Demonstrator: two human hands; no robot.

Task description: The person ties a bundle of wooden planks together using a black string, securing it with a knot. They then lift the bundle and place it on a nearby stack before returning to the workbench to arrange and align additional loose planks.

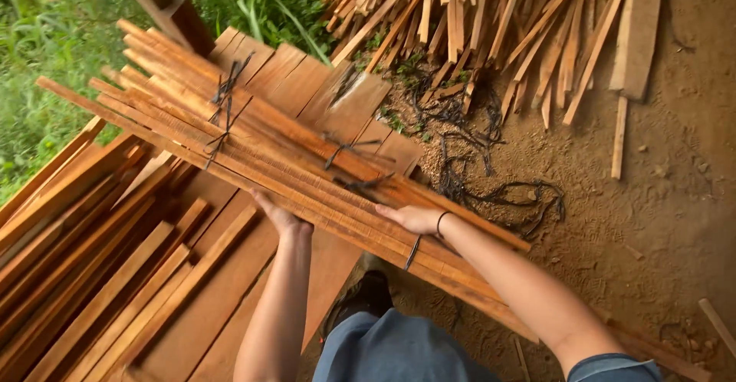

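Above a spread of broad reddish-brown wooden planks (207, 305) lying flat on the ground, a long bundle of thin orange-brown wooden slats (253, 140) runs diagonally from the upper left toward the lower right. Dark cord ties (224, 113) bind it in several places. The left hand (277, 215) comes up from beneath, palm pressed against the underside near the middle of the bundle, fingers hidden behind the wood, so how far they curl is not clear. The right hand (414, 218), with a thin dark band at the wrist, lies flat on the upper face, fingers stretched along the grain rather than clamped round it. Both hands bear on the slats; neither closes around them.

The bundle looks stiff along its length but loose across it: the strips fan apart at the far end, so single slats could slide out past the ties. It appears moderately heavy and long enough to tip if taken off-centre. Sawn edges look rough and splintery. The soundest hold seems to be near the middle, close to a tie, one hand under and one over.

To the right, a heap of pale wooden offcuts (491, 29) sits on brown dirt ground (659, 198), with loose dark cords (498, 190) scattered beside it. Green grass (54, 37) borders the upper left. A dark shoe (366, 296) shows below.
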